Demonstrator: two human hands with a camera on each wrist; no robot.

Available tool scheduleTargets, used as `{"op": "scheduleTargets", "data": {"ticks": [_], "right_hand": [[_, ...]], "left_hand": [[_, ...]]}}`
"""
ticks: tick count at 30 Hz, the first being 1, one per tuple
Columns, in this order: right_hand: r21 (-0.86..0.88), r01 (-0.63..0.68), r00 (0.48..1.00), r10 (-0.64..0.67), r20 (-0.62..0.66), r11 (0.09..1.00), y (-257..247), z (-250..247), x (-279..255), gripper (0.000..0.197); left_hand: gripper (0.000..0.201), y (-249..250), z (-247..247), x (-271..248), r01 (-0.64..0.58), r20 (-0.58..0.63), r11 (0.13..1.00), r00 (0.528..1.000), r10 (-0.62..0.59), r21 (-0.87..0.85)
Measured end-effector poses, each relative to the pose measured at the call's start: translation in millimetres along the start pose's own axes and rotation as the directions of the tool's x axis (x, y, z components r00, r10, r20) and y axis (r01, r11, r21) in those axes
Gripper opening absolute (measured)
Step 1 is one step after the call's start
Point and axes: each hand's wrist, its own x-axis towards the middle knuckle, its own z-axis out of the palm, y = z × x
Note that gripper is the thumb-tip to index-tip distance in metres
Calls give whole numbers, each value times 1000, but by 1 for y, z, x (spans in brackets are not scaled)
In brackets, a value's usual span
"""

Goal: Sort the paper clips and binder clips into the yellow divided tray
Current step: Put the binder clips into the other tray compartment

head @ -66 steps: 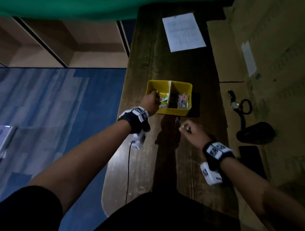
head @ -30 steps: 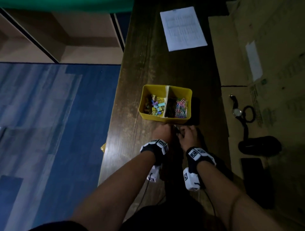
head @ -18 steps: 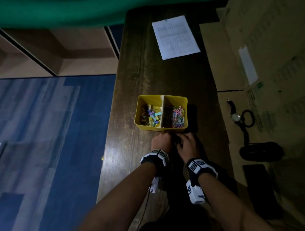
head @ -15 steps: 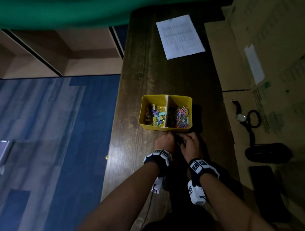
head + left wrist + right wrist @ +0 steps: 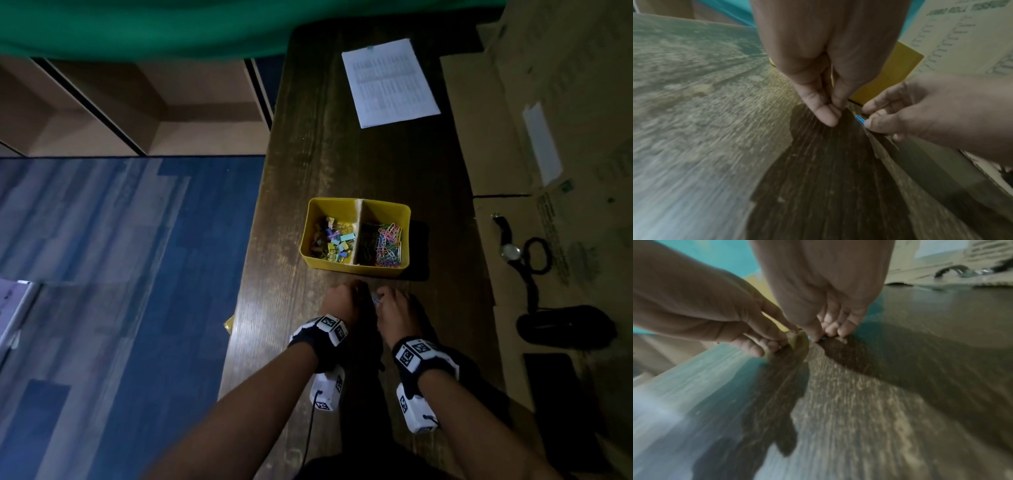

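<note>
The yellow divided tray (image 5: 356, 269) stands mid-table, with coloured binder clips (image 5: 332, 241) in its left compartment and paper clips (image 5: 387, 245) in its right. Both hands are down on the wood just in front of its near wall. My right hand (image 5: 390, 301) (image 5: 869, 119) (image 5: 823, 335) pinches a blue paper clip (image 5: 859, 119) (image 5: 823, 338) between thumb and fingertip at the table surface. My left hand (image 5: 346, 296) (image 5: 831, 113) (image 5: 774, 342) is a few centimetres to its left. Its thumb and forefinger are pressed together on the wood, and nothing shows between them.
A printed white sheet (image 5: 390, 82) lies at the far end of the dark wooden table (image 5: 308, 171). Flattened cardboard (image 5: 548, 137) on the right carries a wristwatch (image 5: 510, 251) and a black object (image 5: 565, 327). The table's left edge drops to blue flooring (image 5: 137, 274).
My left hand left the tray's left compartment and came down next to my right hand in front of the tray. Over the last second both hands stayed low there.
</note>
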Motion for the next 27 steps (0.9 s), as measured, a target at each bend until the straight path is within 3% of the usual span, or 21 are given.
{"op": "scheduleTargets", "data": {"ticks": [6,14,18,20,24,27], "right_hand": [[-126,51,999,-50,10,991,-1,-7,-7,21],[-78,67,990,-57,128,995,0,-5,-26,22],[174,50,989,-73,126,983,3,-23,-37,20],[344,70,993,-98,64,936,2,-42,-37,19],[530,111,987,-31,-158,841,-9,-85,-12,8],[665,20,994,57,-95,746,-16,-111,10,11]], "left_hand": [[21,-2,-4,-5,36,36,998,999,-34,-56],[26,3,-16,-13,-21,84,996,996,29,-91],[22,21,-42,-12,-159,22,977,986,164,-143],[21,33,-58,-8,-210,-32,968,978,208,-137],[25,54,-89,0,-221,-160,967,967,200,-125],[30,59,-101,-8,-153,-138,986,980,142,-71]]}}
